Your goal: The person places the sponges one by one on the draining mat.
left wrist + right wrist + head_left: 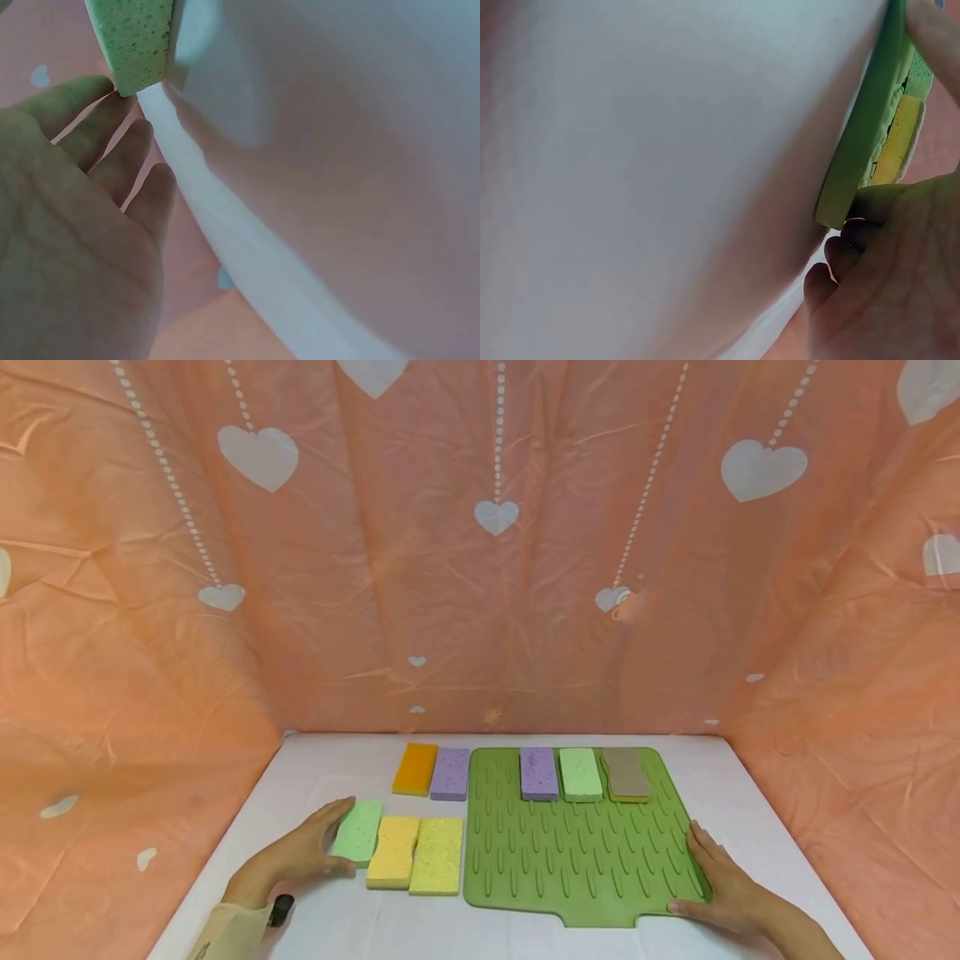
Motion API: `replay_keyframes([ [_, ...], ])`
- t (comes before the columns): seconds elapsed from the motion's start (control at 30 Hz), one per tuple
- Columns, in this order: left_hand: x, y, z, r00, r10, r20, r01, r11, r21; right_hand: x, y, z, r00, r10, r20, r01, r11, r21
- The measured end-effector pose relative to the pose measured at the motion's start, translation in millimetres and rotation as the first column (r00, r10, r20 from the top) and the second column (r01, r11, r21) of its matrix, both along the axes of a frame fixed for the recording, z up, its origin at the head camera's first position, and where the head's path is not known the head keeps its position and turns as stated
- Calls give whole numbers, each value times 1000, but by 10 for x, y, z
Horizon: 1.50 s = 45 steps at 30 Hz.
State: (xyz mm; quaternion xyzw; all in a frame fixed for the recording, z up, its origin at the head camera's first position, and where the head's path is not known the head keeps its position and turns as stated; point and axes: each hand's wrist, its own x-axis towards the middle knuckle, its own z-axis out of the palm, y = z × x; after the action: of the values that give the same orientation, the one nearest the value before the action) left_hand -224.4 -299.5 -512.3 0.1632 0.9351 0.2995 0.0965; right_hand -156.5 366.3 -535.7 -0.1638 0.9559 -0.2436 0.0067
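My left hand [296, 850] is at the left side of a light green sponge [360, 833], fingers and thumb spread around its end. In the left wrist view, fingertips [112, 84] are right at the corner of that sponge [139, 45]. A light orange sponge [393, 852] and a yellow sponge [437, 857] lie to its right. My right hand [731, 889] spans the near right corner of a green ridged mat [577, 860], its thumb by the near edge. The right wrist view has fingers [877, 202] beside the mat's rim [855, 157].
On the mat's far part lie a purple sponge [539, 773], a light green sponge [581, 774] and a grey-topped yellow sponge [626, 773]. Left of the mat are an orange sponge [416, 768] and another purple sponge [450, 773]. Orange curtains with hearts [495, 635] enclose the white table [315, 768].
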Motion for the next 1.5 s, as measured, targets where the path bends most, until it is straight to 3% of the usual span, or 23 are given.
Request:
replay_keyframes([
  [0.27,17,-2,-37,1000,-26,-17,26,1000,12,9,6,-16,1000,0,1,0,1000,-3],
  [0.9,23,13,-25,1000,-3,0,3,1000,6,-2,8,-13,1000,6,-22,-6,1000,-3],
  [1.23,14,-15,-104,1000,-1,-29,1,1000,5,3,10,-15,999,9,-32,-9,1000,0],
  [1.5,7,-41,-74,997,23,-79,-26,999,-33,9,-2,-17,998,13,-62,-12,1000,14],
])
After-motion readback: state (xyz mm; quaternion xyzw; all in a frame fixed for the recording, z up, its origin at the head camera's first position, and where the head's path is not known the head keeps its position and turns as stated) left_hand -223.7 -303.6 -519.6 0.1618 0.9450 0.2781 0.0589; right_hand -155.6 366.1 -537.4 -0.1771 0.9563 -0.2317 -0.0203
